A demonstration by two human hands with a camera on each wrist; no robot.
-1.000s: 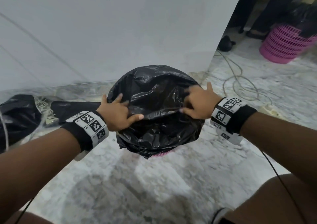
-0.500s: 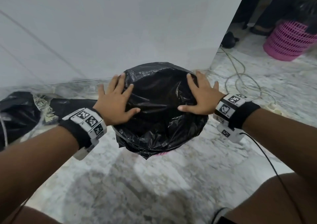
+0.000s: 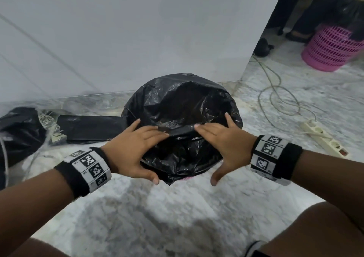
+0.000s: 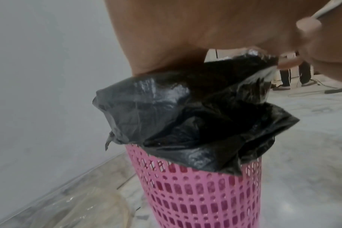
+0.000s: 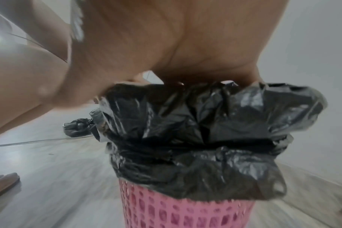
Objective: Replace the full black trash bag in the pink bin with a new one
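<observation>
A black trash bag (image 3: 183,101) lines the pink lattice bin (image 4: 197,192), its edge folded down over the rim; from the head view the bag hides nearly all of the bin. My left hand (image 3: 136,150) lies flat on the near left of the bag's top, fingers straight, thumb spread toward me. My right hand (image 3: 222,144) lies flat on the near right, fingers pointing inward, thumb hanging off the rim. The fingertips of both hands nearly meet over a fold of plastic. In the wrist views the bag (image 5: 205,128) bunches above the pink bin (image 5: 185,214).
A tied black bag (image 3: 17,136) and a flat folded black bag (image 3: 90,126) lie on the marble floor at left, by the white wall. A second pink basket (image 3: 334,48), loose cables (image 3: 275,99) and a power strip (image 3: 325,138) are at right. My knee is lower right.
Both hands slid back from the far sides of the bag toward the near rim and turned inward, fingertips now close together over the middle fold.
</observation>
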